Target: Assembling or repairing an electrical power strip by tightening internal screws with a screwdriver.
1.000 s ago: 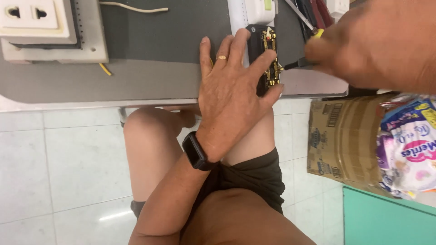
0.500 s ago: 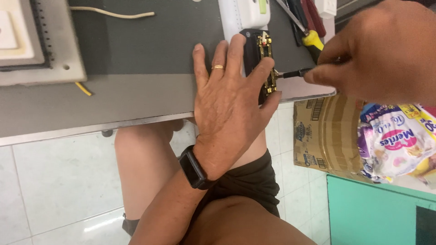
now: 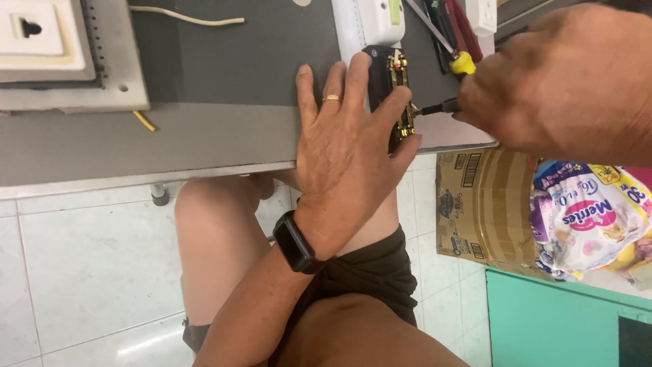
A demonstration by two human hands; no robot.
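My left hand (image 3: 346, 156): flat, palm down, fingers spread and pressed on the black electrical part (image 3: 387, 88) with brass terminals, pinning it to the counter (image 3: 224, 102); a gold ring on one finger, a black smartwatch (image 3: 295, 242) on the wrist.

My right hand (image 3: 550, 81): closed around a screwdriver (image 3: 438, 107), the handle hidden in my fist; only the dark shaft shows, lying level, its tip at the brass fittings on the part's right side.

Black electrical part: narrow, oblong, hard plastic with shiny brass metal; long axis runs away from me, far end touching a white plastic block (image 3: 370, 24). It sits near the counter's front edge, towards its right end.

Counter: grey, smooth, matt. Beyond my right hand, tools with red and yellow handles (image 3: 458, 41). Far left, a white socket plate (image 3: 37, 34) on a pale perforated base; near it a cream wire (image 3: 187, 17) and a short yellow wire (image 3: 144, 121).

Below the counter, right: a brown cardboard box (image 3: 482, 204) with barcode labels, standing on white floor tiles (image 3: 81, 265); just beside it a glossy white and purple plastic package (image 3: 591, 217) with pink lettering. Under these, a teal surface (image 3: 550, 319).
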